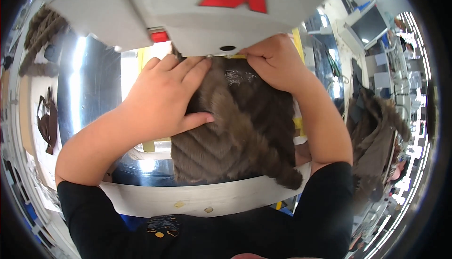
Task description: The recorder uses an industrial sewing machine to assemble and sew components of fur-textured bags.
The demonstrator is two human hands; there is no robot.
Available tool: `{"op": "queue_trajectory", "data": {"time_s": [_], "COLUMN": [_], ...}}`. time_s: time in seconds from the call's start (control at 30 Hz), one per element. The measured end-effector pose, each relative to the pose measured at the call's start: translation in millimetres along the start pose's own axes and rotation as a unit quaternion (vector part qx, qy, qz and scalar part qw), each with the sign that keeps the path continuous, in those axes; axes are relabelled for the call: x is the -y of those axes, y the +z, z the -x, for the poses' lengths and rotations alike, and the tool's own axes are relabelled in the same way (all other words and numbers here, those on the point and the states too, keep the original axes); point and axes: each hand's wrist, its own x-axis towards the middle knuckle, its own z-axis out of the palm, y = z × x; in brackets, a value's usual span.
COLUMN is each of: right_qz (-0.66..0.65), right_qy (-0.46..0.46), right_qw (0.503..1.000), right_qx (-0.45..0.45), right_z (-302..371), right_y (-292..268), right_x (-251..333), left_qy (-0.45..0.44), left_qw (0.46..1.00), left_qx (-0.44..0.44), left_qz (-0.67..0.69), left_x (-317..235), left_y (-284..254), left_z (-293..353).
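While the left hand [160, 94] lies flat over the fur [226, 136], its palm down, its fingers together near the top edge and its thumb stretched apart across the pile, the right hand [278, 63] is curled, thumb and index finger closed on the top edge at the other side. The fur is brown and sits between both forearms, under the front of a white machine [183, 28] with red marks; its lower part reaches just over the table's pale front rim [188, 200]. Ridged pile shows on the left, dark smoother material on the right with pale markings [234, 77] near the top, and a long fluffy strip [235, 127] slants between them down to the lower right. A short yellow strip [237, 56] shows just beside the right fingertips. Shiny metal [94, 89] covers the table at left, beyond which lies a dark strap [48, 125]. More fur [44, 37] lies at upper left, a heap of brown garments [376, 122] at right, and a monitor [370, 24] stands behind that.
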Motion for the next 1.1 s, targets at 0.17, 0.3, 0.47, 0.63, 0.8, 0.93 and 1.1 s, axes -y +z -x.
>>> {"op": "queue_trajectory", "data": {"time_s": [0.17, 0.3, 0.47, 0.63, 0.8, 0.93, 1.1], "right_qz": [0.003, 0.039, 0.058, 0.092, 0.075, 0.093, 0.089], "right_qy": [-0.092, -0.080, -0.093, -0.076, -0.089, -0.033, -0.061], "right_qw": [0.995, 0.994, 0.993, 0.989, 0.991, 0.983, 0.986], "right_qx": [0.028, 0.068, 0.049, 0.083, 0.067, 0.152, 0.127], "right_z": [5.1, 8.4, 11.1, 6.7, 9.2, 7.8, 11.3], "right_y": [7.8, 9.7, 17.1, 13.2, 14.1, 4.6, 9.9], "right_x": [8.9, 17.1, 17.0, 24.9, 25.2, 37.3, 34.9], "left_qy": [-0.010, -0.038, -0.030, -0.041, -0.018, -0.017, -0.024], "left_qw": [0.999, 0.997, 0.997, 0.997, 0.998, 0.998, 0.996], "left_qx": [0.030, 0.070, 0.062, 0.065, 0.060, 0.060, 0.081], "left_qz": [-0.016, 0.002, -0.023, -0.017, -0.024, -0.014, -0.010], "left_x": [-1.2, -0.3, 3.3, 5.2, 4.3, 1.4, -2.5], "left_y": [-1.9, -6.7, -8.3, -7.7, -9.8, -12.6, -15.8], "left_z": [-5.2, -10.3, -11.5, -12.1, -11.6, -11.0, -8.4]}}
